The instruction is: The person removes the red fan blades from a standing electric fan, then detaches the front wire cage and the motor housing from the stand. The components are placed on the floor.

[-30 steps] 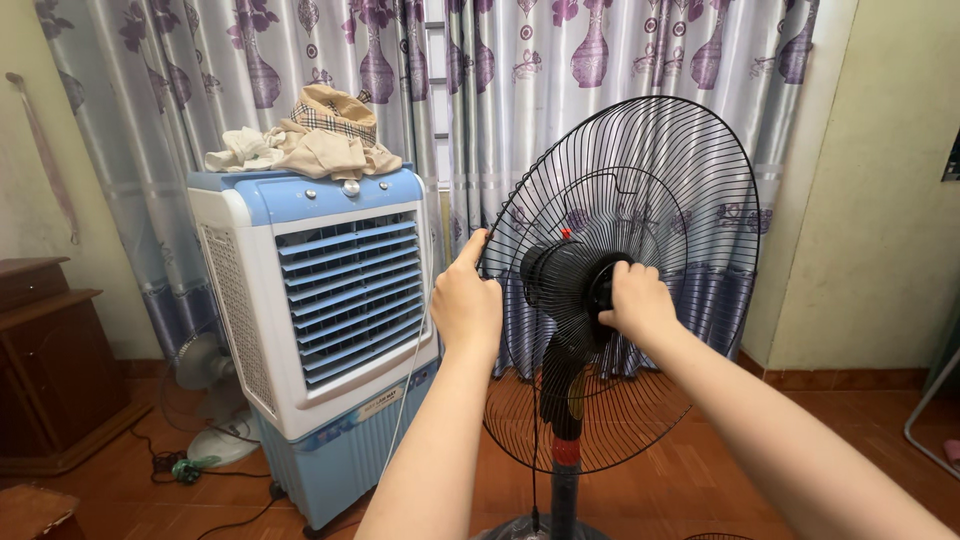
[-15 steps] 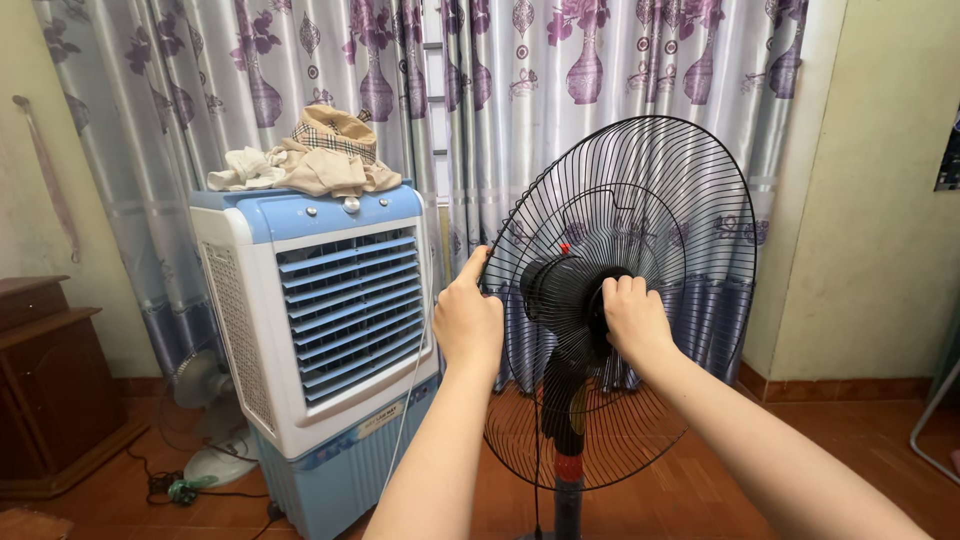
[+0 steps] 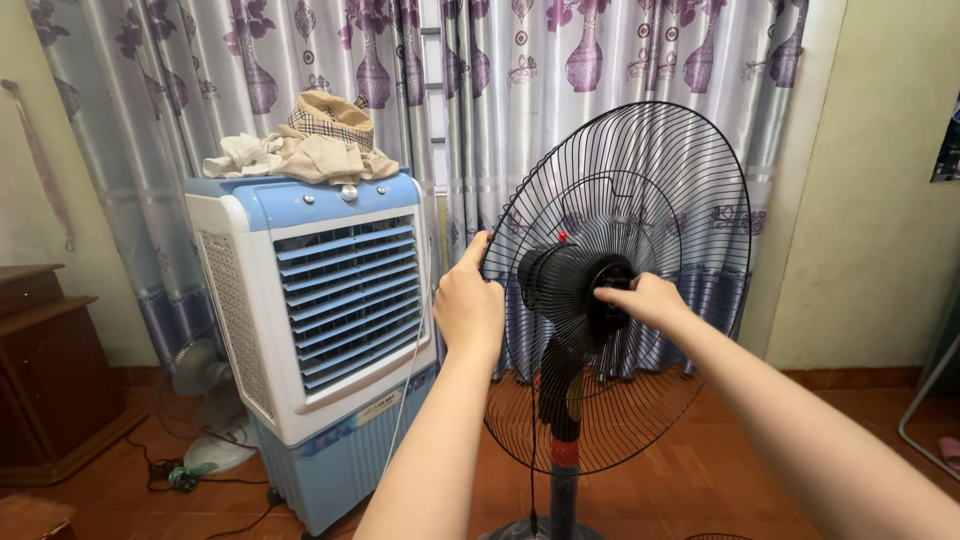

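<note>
Although made of thin black wire, looked stiff enough but easy to bend: the rear guard (image 3: 640, 200) of a standing fan, fixed on the motor housing (image 3: 555, 285) at the top of the fan pole (image 3: 562, 480), in front of the curtains (image 3: 560, 70). Probably light and springy, with narrow wires giving poor grip; best taken at the outer rim and at the hub (image 3: 607, 285), not by single wires. Left hand (image 3: 468, 305) was closed on the rim at the guard's left edge, thumb up along the wire. Right hand (image 3: 648, 298) was pinched on the round black hub in the centre, fingers together. Counted: one guard, one pole, two hands. Outward: one blue-and-white air cooler (image 3: 320, 310) just left, with clothes (image 3: 305, 145) piled on top, one small fan (image 3: 200, 400) on the floor, one dark wooden cabinet (image 3: 45, 370).
</note>
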